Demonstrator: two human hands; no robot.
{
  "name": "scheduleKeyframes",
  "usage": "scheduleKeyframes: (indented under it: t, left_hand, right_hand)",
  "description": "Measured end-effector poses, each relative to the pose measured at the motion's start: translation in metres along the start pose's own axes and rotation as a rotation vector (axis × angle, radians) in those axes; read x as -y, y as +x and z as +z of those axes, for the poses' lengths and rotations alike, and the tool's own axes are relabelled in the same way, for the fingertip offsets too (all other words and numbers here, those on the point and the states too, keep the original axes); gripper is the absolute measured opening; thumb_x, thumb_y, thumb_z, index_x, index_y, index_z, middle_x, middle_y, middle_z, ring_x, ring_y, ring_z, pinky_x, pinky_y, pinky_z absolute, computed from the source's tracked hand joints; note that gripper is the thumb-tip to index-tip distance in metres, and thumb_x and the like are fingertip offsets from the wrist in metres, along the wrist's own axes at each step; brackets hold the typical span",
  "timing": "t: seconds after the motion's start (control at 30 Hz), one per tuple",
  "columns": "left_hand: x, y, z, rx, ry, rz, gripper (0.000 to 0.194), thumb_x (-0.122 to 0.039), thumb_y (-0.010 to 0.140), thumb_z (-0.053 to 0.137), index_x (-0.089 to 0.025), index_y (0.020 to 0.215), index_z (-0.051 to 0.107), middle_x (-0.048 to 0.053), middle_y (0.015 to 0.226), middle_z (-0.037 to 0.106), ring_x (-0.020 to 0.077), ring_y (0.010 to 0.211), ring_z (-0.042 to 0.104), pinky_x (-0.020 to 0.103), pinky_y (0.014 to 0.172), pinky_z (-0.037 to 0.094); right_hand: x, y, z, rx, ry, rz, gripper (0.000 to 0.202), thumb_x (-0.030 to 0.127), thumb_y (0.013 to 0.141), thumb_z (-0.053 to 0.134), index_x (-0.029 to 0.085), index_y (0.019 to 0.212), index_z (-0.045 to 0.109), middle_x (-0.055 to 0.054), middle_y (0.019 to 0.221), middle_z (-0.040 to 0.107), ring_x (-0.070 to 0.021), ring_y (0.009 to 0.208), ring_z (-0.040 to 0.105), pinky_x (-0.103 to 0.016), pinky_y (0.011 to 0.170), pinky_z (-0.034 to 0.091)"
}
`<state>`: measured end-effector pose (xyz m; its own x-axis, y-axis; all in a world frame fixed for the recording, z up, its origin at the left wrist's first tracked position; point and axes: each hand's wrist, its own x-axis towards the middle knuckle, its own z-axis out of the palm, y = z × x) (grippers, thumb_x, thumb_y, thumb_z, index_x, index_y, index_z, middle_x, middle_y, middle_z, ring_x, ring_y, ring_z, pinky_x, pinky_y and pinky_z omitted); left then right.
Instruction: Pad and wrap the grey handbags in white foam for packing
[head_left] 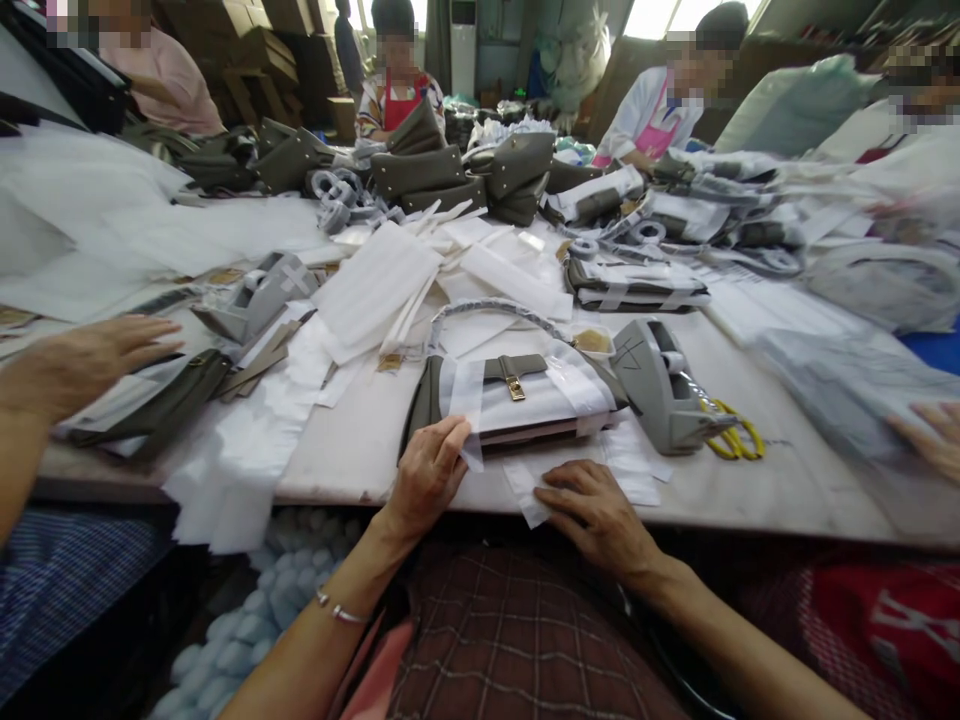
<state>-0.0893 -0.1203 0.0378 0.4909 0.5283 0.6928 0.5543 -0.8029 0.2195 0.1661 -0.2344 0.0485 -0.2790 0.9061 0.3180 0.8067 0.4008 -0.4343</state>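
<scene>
A dark olive handbag (433,390) with a gold clasp (514,388) lies before me, partly covered in white wrapping sheet (487,405). Its handle (502,306) arches up behind, wound in a greyish wrap. My left hand (429,474) is closed at the bag's near left corner, pinching a translucent white strip (473,415) that runs up the bag's front. Near the table edge, my right hand (592,508) rests with fingers apart on a small white sheet (527,492). A grey tape dispenser (654,395) stands just right of the bag.
Yellow-handled scissors (739,437) lie by the dispenser. White sheets (379,290) are heaped behind the bag, with another wrapped bag (637,285) and olive bag pieces (420,172) farther back. A co-worker's hand (82,365) is at left, another person's hand (934,435) at right.
</scene>
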Motion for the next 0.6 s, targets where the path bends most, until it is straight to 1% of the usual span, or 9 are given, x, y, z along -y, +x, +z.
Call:
scheduleKeyframes:
  t: [0.07, 0.13, 0.2, 0.3, 0.4, 0.43, 0.5, 0.57, 0.6]
  left_hand:
    - [0.000, 0.002, -0.001, -0.012, 0.008, -0.007, 0.038, -0.008, 0.089, 0.055, -0.014, 0.126, 0.048, 0.014, 0.115, 0.064, 0.0232, 0.108, 0.062, 0.036, 0.092, 0.053]
    - [0.000, 0.006, -0.001, -0.022, 0.010, -0.006, 0.036, -0.010, 0.090, 0.056, -0.015, 0.124, 0.049, 0.013, 0.110, 0.065, 0.0231, 0.103, 0.062, 0.035, 0.089, 0.053]
    - [0.001, 0.012, -0.002, -0.020, 0.002, 0.000, 0.035, -0.012, 0.089, 0.057, -0.015, 0.123, 0.049, 0.012, 0.108, 0.065, 0.0235, 0.100, 0.063, 0.036, 0.086, 0.054]
    - [0.003, 0.020, -0.003, 0.018, -0.017, 0.008, 0.038, -0.011, 0.088, 0.058, -0.017, 0.124, 0.048, 0.011, 0.109, 0.066, 0.0240, 0.099, 0.063, 0.037, 0.085, 0.054]
    - [0.006, 0.023, -0.004, 0.056, -0.027, 0.022, 0.041, -0.009, 0.087, 0.058, -0.019, 0.125, 0.048, 0.010, 0.108, 0.066, 0.0242, 0.098, 0.063, 0.038, 0.084, 0.054]
    - [0.006, 0.022, -0.004, 0.061, -0.028, 0.029, 0.040, -0.009, 0.087, 0.057, -0.019, 0.125, 0.048, 0.010, 0.108, 0.067, 0.0243, 0.098, 0.063, 0.039, 0.084, 0.054]
    - [0.007, 0.018, -0.003, 0.057, -0.024, 0.052, 0.036, -0.010, 0.089, 0.056, -0.018, 0.124, 0.050, 0.010, 0.107, 0.067, 0.0245, 0.096, 0.063, 0.039, 0.082, 0.054]
    - [0.007, 0.013, -0.001, 0.045, -0.021, 0.088, 0.031, -0.011, 0.092, 0.052, -0.016, 0.123, 0.051, 0.011, 0.106, 0.067, 0.0245, 0.096, 0.062, 0.039, 0.082, 0.053]
    - [0.007, 0.011, 0.000, 0.035, -0.023, 0.104, 0.029, -0.013, 0.094, 0.050, -0.015, 0.123, 0.052, 0.011, 0.106, 0.067, 0.0245, 0.096, 0.062, 0.039, 0.082, 0.053]
  right_hand:
    - [0.010, 0.006, 0.006, -0.072, 0.047, -0.028, 0.012, 0.020, 0.089, 0.065, 0.025, 0.098, 0.071, -0.007, 0.103, 0.071, -0.0264, 0.100, 0.062, -0.046, 0.085, 0.050]
    - [0.024, 0.018, 0.019, -0.100, 0.107, -0.087, 0.008, 0.018, 0.090, 0.064, 0.024, 0.090, 0.069, -0.006, 0.102, 0.072, -0.0260, 0.105, 0.061, -0.046, 0.091, 0.048]
    - [0.042, 0.033, 0.038, -0.071, 0.160, -0.160, 0.009, 0.015, 0.090, 0.061, 0.022, 0.088, 0.066, -0.006, 0.100, 0.073, -0.0252, 0.105, 0.061, -0.045, 0.095, 0.048]
    - [0.071, 0.055, 0.070, 0.007, 0.180, -0.213, 0.008, 0.014, 0.089, 0.059, 0.018, 0.083, 0.064, -0.008, 0.086, 0.071, -0.0231, 0.087, 0.063, -0.037, 0.081, 0.053]
    - [0.090, 0.068, 0.084, 0.103, 0.154, -0.217, 0.008, 0.014, 0.086, 0.062, 0.016, 0.078, 0.064, -0.008, 0.080, 0.070, -0.0222, 0.081, 0.063, -0.034, 0.075, 0.053]
    - [0.094, 0.071, 0.081, 0.154, 0.171, -0.217, 0.008, 0.014, 0.085, 0.063, 0.016, 0.078, 0.066, -0.008, 0.082, 0.071, -0.0218, 0.081, 0.064, -0.033, 0.076, 0.053]
    - [0.096, 0.076, 0.064, 0.310, 0.314, -0.203, 0.007, 0.019, 0.087, 0.065, 0.017, 0.082, 0.070, -0.005, 0.083, 0.074, -0.0182, 0.078, 0.066, -0.028, 0.074, 0.053]
    - [0.092, 0.085, 0.034, 0.439, 0.542, -0.133, 0.013, 0.029, 0.090, 0.066, 0.019, 0.085, 0.073, -0.001, 0.081, 0.075, -0.0139, 0.071, 0.067, -0.022, 0.067, 0.052]
    - [0.087, 0.092, 0.018, 0.449, 0.633, -0.083, 0.018, 0.034, 0.091, 0.065, 0.019, 0.086, 0.074, 0.000, 0.080, 0.075, -0.0126, 0.069, 0.067, -0.021, 0.065, 0.052]
